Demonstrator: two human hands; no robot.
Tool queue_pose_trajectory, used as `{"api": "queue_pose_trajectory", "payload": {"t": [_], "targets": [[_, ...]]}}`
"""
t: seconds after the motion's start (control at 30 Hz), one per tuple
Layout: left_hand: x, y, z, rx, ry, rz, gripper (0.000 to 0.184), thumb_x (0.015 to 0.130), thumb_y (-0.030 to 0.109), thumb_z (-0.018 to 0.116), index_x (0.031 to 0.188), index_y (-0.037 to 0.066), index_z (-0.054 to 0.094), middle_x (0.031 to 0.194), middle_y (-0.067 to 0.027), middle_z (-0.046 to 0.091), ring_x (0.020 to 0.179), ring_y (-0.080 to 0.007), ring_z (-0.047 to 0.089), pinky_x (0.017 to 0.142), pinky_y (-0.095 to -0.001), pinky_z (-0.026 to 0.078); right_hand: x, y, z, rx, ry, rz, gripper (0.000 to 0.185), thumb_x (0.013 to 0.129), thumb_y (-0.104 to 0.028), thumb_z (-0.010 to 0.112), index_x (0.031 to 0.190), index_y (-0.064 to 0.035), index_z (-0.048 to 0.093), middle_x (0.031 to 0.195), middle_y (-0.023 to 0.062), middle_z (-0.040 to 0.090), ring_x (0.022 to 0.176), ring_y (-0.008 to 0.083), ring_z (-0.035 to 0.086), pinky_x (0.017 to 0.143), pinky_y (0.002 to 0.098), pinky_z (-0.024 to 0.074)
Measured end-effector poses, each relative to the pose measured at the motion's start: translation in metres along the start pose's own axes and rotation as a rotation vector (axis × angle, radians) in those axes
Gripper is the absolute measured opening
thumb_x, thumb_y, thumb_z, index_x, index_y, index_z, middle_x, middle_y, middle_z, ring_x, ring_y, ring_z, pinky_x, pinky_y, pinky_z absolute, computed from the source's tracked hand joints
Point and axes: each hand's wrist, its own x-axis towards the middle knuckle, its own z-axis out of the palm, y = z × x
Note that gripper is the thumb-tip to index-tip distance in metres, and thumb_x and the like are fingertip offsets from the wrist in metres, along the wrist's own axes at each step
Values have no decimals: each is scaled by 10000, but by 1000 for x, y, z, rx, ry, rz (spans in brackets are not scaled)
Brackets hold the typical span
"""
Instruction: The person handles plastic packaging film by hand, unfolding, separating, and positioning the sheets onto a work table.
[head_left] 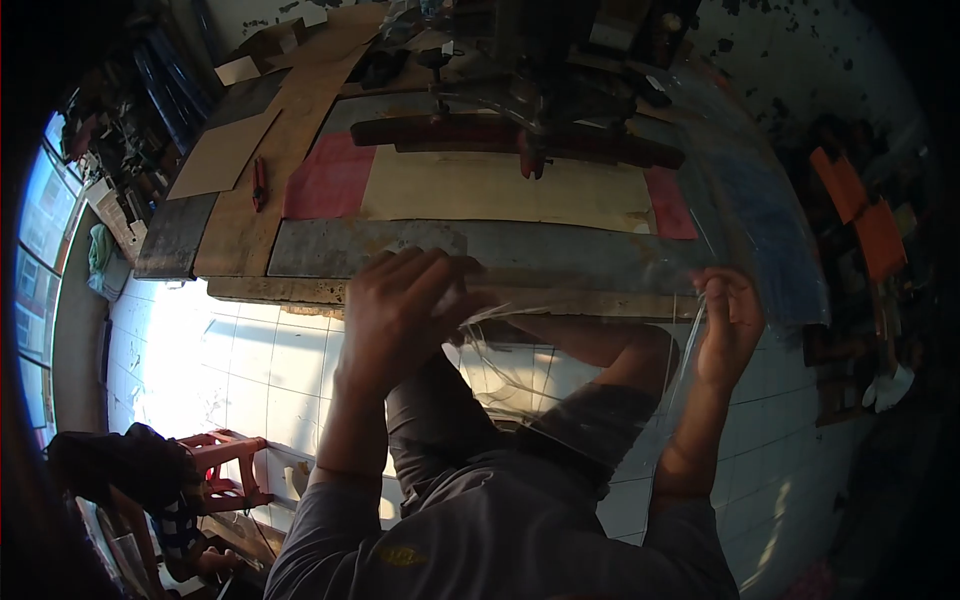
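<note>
Clear, thin plastic material (pixel 510 385) hangs in front of my lap, between my two hands. My left hand (pixel 400 305), blurred at the fingertips, is closed on one side of it near the table's front edge. Farther right, my right hand (pixel 728 315) has its fingers bent round the other side, with a clear strip running down from them. Beyond the hands, a pale yellow sheet (pixel 500 190) lies on the worktable (pixel 320 262), with pink-red areas at both its ends. A dark press-like bar (pixel 450 130) stands over the sheet.
On the table's left lie a red cutter (pixel 259 185) and brown cardboard (pixel 225 150). Blue plastic sheeting (pixel 770 220) covers its right side. A red stool (pixel 225 465) stands at the lower left, beside another person's hand (pixel 215 562). Orange objects (pixel 860 215) are at the far right.
</note>
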Motion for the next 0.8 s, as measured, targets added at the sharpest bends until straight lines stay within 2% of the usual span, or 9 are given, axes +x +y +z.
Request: {"api": "queue_pose_trajectory", "payload": {"t": [0.03, 0.13, 0.17, 0.27, 0.3, 0.4, 0.53, 0.63, 0.8], "targets": [[4, -6, -5, 30, 32, 13, 340, 812, 238, 863, 1084, 98, 714, 871, -22, 735, 766, -203, 727, 694, -314, 552, 5, 9, -4, 18, 39, 7, 178, 1025, -150, 664, 1094, 13, 683, 992, 84, 710, 963, 139, 651, 912, 303, 488], [14, -21, 7, -374, 87, -87, 346, 827, 140, 860, 1126, 80, 697, 883, -29, 742, 805, -165, 736, 701, -294, 545, 20, 43, 4, 101, 58, 0, 215, 1043, -198, 647, 1118, 3, 663, 1002, 73, 702, 981, 135, 643, 942, 296, 469], [19, -32, 26, -678, 95, -239, 391, 866, 72, 823, 1226, 78, 671, 884, -37, 738, 833, -119, 735, 710, -272, 537, 23, 62, 13, 88, 113, 99, 227, 1052, -223, 640, 1121, -7, 650, 1014, 57, 693, 984, 129, 640, 952, 291, 461], [18, -38, 39, -751, -43, -510, 526, 857, 30, 823, 1342, 75, 622, 909, -47, 729, 839, -95, 711, 774, -259, 560, 25, 104, 7, 108, 8, 210, 228, 1059, -229, 633, 1135, -14, 641, 1020, 44, 688, 984, 119, 635, 949, 289, 458], [15, -39, 44, -795, -56, -555, 540, 885, 40, 809, 1384, 75, 605, 910, -27, 719, 827, -74, 707, 757, -249, 554, 23, 109, 7, 81, 1, 266, 210, 1062, -219, 628, 1133, -22, 641, 1015, 45, 690, 982, 120, 636, 946, 290, 457], [8, -34, 55, -893, 15, -627, 533, 899, 60, 804, 1392, 77, 601, 900, -19, 709, 830, -72, 704, 749, -243, 548, 20, 116, 0, 166, -34, 258, 205, 1063, -223, 628, 1124, -27, 639, 1010, 43, 691, 978, 117, 632, 942, 290, 456], [1, -31, 52, -963, -13, -656, 588, 932, 48, 766, 1463, 59, 514, 914, -44, 732, 907, -94, 723, 786, -259, 552, 22, 119, 0, 255, -20, 245, 208, 1050, -220, 651, 1104, -20, 635, 978, 58, 678, 969, 146, 631, 972, 340, 469], [0, -21, 46, -948, -16, -682, 575, 951, 79, 757, 1464, 83, 499, 950, -69, 763, 862, -119, 738, 749, -266, 558, 22, 118, 1, 272, -23, 222, 205, 1045, -210, 655, 1100, -14, 632, 958, 61, 663, 959, 162, 630, 974, 366, 480], [0, -13, 38, -859, -35, -644, 527, 974, 99, 729, 1453, 84, 510, 950, -95, 781, 881, -137, 760, 762, -277, 567, 22, 115, 2, 272, 8, 215, 192, 1046, -200, 645, 1097, -15, 632, 946, 56, 653, 954, 163, 626, 964, 370, 485]]}}
